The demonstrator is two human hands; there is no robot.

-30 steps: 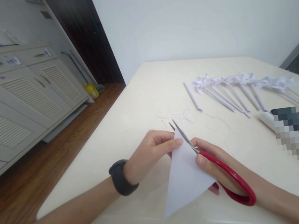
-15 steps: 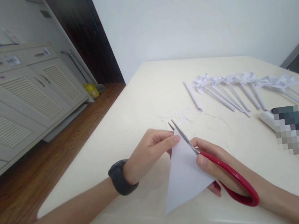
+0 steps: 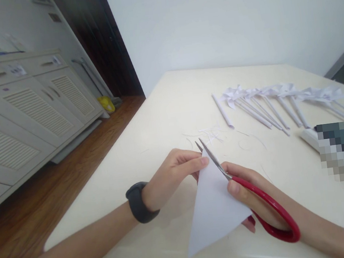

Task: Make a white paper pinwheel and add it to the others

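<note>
My left hand (image 3: pixel 174 174), with a dark band on the wrist, pinches the top corner of a white folded paper triangle (image 3: pixel 214 207) above the near part of the cream table (image 3: pixel 170 112). My right hand (image 3: pixel 248 190) grips red-handled scissors (image 3: pixel 255 196). Their metal blades run along the paper's upper right edge, slightly parted, with the tips just past the corner by my left fingertips.
Several white paper pinwheels (image 3: pixel 281 99) on rolled sticks lie in a row at the far right. One loose rolled paper stick (image 3: pixel 222 111) lies left of them. Thin paper trimmings (image 3: pixel 213 134) lie scattered beyond my hands. A white louvred cabinet (image 3: pixel 25 109) stands on the left across the wooden floor.
Both hands, the paper and the scissors have stayed in almost the same place; the view has shifted only slightly.
</note>
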